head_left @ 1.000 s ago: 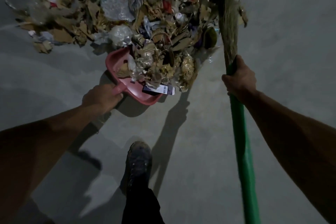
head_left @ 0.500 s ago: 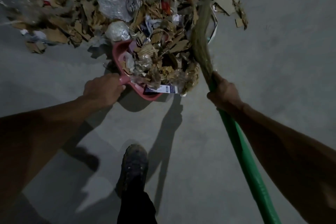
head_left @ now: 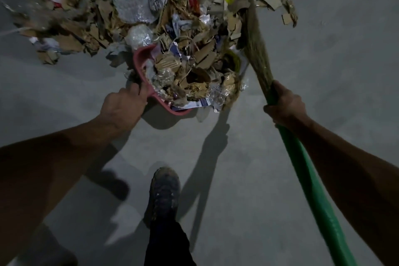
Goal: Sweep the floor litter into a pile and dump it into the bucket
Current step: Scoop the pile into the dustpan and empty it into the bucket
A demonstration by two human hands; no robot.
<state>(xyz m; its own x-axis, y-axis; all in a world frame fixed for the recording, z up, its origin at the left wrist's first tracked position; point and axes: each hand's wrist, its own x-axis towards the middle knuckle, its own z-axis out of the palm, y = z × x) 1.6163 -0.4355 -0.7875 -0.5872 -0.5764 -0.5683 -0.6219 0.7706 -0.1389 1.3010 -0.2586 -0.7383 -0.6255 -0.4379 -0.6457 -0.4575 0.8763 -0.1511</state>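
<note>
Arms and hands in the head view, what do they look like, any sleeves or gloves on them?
Both forearms are bare to the frame edge, no sleeve visible. The left hand and right hand wear no gloves, and no watch, ring or wristband shows in the dim light.

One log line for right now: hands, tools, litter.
left hand grips pink dustpan | right hand grips green broom | dustpan heaped with litter | bucket not in view

We see a pink dustpan (head_left: pixel 140 64) by the left hand (head_left: pixel 123 107), green broom handle (head_left: pixel 311 181) in the right hand (head_left: pixel 285 107), tan bristles (head_left: pixel 257 43), brown-and-white litter (head_left: pixel 151 17), grey floor (head_left: pixel 323 71).
</note>
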